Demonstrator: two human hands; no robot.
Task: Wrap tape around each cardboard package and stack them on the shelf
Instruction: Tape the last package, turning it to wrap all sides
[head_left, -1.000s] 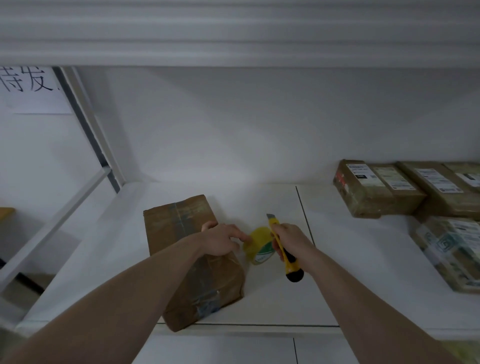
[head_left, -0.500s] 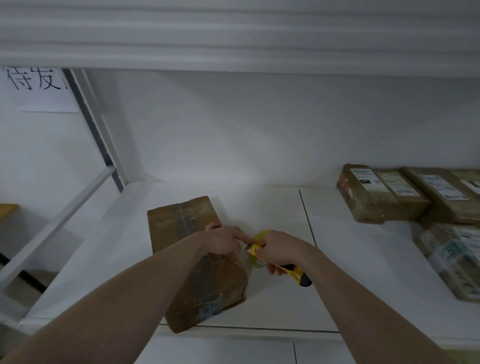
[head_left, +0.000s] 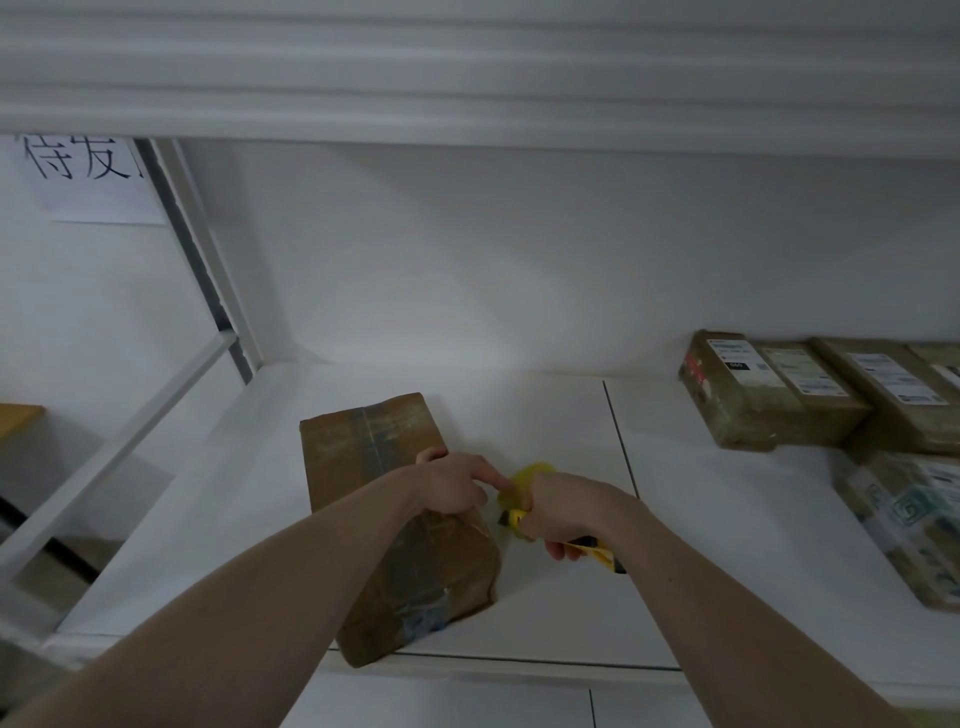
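Brown cardboard package lies flat at lower centre of frame on the white shelf, long side running toward the wall, clear tape already showing across its top and near end. Left hand rests on the package's right edge, fingers curled over it, forefinger stretched toward the yellow tape roll just right of the package. Right hand has its grip clamped round a yellow utility knife, whose black butt sticks out toward lower right; blade end sits beside the roll, blade itself too small to make out. Step in hand looks like cutting the tape strip free between roll and package. To do it well: keep the strip taut with the left forefinger, cut away from that finger, then press the loose end flat on the cardboard. Finished labelled packages are stacked at right of frame, well apart; this one likely joins them afterward.
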